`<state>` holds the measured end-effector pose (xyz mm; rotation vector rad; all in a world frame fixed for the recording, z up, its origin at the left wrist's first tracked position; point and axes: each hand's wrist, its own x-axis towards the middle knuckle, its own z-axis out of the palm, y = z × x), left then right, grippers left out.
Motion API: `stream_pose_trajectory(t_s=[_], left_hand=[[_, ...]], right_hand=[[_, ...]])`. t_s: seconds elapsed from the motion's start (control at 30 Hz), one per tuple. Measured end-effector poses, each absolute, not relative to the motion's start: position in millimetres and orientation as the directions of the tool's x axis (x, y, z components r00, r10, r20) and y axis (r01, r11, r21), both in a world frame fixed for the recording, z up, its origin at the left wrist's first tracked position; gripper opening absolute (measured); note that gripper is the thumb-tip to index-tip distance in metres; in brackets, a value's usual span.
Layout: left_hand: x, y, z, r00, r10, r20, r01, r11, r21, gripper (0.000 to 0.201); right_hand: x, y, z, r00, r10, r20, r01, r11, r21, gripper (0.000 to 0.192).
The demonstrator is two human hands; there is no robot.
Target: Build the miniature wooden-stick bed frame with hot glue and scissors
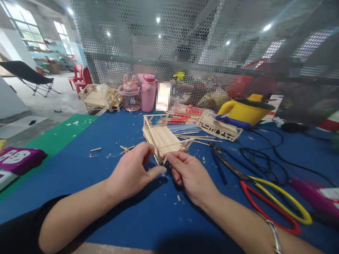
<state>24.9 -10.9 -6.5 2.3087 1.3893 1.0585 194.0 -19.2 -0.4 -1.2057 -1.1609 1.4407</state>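
A small model bridge built of thin wooden sticks [168, 135] stands on the blue tabletop, with railings at its ends and a slatted deck. My left hand [132, 165] is at its near left corner, thumb stretched out and apart from the curled fingers; whether the fingertips touch the model is hidden. At the near end, my right hand [189, 173] pinches a short wooden stick [165, 159] between thumb and forefinger, against or very close to the model's corner. Loose stick pieces [127, 149] lie to the left of the model.
Large scissors with red and yellow handles [272, 204] and pliers [219, 164] lie at right, by black cables [265, 162]. Behind are wooden sticks [201, 137], another stick model [219, 126], a yellow pot [243, 111], a pink bottle [148, 93] and a perforated metal screen [132, 42].
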Motion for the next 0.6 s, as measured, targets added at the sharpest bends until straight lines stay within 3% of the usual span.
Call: stream_pose_trajectory(t_s=[0.13, 0.23, 0.3, 0.37, 0.4, 0.47, 0.53, 0.6], left_hand=[[22.8, -19.1, -7.5, 0.543, 0.536, 0.646, 0.56, -0.805, 0.198, 0.015], [24.7, -23.5, -8.7, 0.591, 0.438, 0.677, 0.475, -0.868, 0.147, 0.025], [27.9, -27.7, -7.4, 0.601, 0.407, 0.688, 0.412, -0.895, 0.169, 0.023], [32.9, -33.4, -3.8, 0.598, 0.433, 0.674, 0.369, -0.896, 0.248, 0.019], [36.4, -36.4, -1.4, 0.597, 0.476, 0.646, 0.36, -0.878, 0.315, 0.017], [46.0, -41.3, 3.7, 0.578, 0.616, 0.535, 0.362, -0.781, 0.508, 0.013], [59.6, -43.2, 7.8, 0.532, 0.77, 0.353, 0.344, -0.577, 0.741, 0.013], [75.9, -41.9, 9.8, 0.494, 0.858, 0.143, 0.222, -0.283, 0.933, 0.015]], right_hand=[[199.8, -25.1, 0.3, -0.286, 0.936, -0.206, -0.16, -0.259, -0.953, 0.036], [203.7, -36.0, 0.3, -0.375, 0.879, -0.294, -0.128, -0.364, -0.923, 0.032], [209.2, -48.5, 2.5, -0.362, 0.874, -0.324, 0.006, -0.345, -0.938, 0.031], [221.7, -64.3, 7.2, -0.305, 0.931, -0.201, 0.265, -0.12, -0.957, 0.03], [231.6, -72.5, 10.1, -0.284, 0.957, -0.066, 0.429, 0.065, -0.901, 0.032], [259.6, -86.8, 16.0, -0.281, 0.932, 0.229, 0.722, 0.363, -0.589, 0.039], [295.8, -94.6, 20.1, -0.219, 0.912, 0.346, 0.906, 0.322, -0.274, 0.037], [334.1, -94.5, 21.6, -0.048, 0.952, 0.303, 0.993, 0.079, -0.089, 0.036]])
